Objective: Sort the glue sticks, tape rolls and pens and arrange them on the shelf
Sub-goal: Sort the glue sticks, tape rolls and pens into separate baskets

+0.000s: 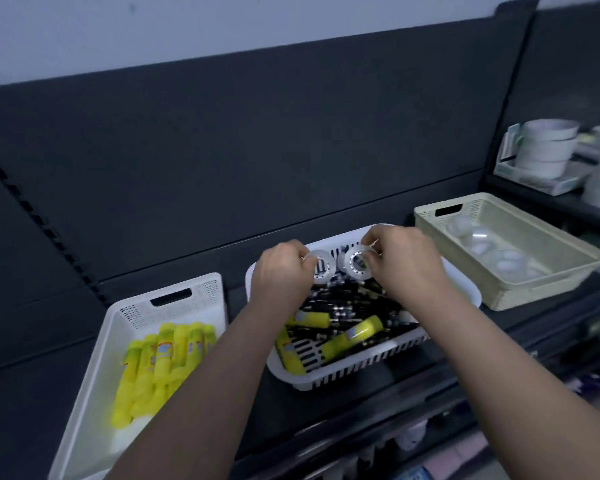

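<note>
Shelf [378,396]: dark and flat; it carries three baskets in a row; a dark back panel [257,150] stands behind, and a pale wall [222,22] shows above it.
Left hand [281,271]: fingers pinched on a clear tape roll [323,266], held over the middle basket [361,370].
Right hand [406,263]: fingers clamped on a second roll [355,261]; the two rolls are just beside each other.
Middle basket: white, slotted; black pens [347,303] and some yellow glue sticks [352,337] lie mixed in it.
Left basket [94,372]: white; glue sticks side by side.
Right basket [534,289]: beige; clear rolls inside, probably tape; the view is blurred.
Far right: white bowls [544,150] stacked on another shelf.
</note>
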`<state>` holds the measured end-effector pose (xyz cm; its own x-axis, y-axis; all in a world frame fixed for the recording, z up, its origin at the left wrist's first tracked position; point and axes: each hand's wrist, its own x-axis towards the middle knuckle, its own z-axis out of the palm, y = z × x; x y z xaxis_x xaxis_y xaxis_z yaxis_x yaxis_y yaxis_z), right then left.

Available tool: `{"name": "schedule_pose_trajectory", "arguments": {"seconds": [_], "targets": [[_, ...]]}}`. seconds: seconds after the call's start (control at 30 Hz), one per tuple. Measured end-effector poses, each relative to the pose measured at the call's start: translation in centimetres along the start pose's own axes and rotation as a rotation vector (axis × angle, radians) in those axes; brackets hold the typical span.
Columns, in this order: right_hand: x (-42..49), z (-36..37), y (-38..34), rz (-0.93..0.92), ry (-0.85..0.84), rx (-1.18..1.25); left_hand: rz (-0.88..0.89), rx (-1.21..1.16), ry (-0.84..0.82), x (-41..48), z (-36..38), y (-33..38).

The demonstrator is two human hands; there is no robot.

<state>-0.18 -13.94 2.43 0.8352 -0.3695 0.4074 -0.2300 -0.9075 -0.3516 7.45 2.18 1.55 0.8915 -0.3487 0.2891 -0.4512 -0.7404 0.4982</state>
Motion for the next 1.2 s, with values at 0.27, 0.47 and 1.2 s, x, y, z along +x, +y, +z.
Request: {"name": "schedule_pose_trajectory", "arguments": {"seconds": [0.27, 0.47, 1.2], "targets": [[3.5, -2.4, 14.0, 0.149, 0.044, -0.069, 0.106, -0.052, -0.029, 4.9, 7.2, 10.9], [6.3, -3.9, 25.4, 0.295, -0.026, -0.190, 0.114, -0.048, -0.131, 7.5, 13.9, 18.7], [7.7, -3.2, 23.5, -0.188, -0.160, -0.084, 0.004, 0.219, -0.089, 10.5, 15.3, 19.4]]}}
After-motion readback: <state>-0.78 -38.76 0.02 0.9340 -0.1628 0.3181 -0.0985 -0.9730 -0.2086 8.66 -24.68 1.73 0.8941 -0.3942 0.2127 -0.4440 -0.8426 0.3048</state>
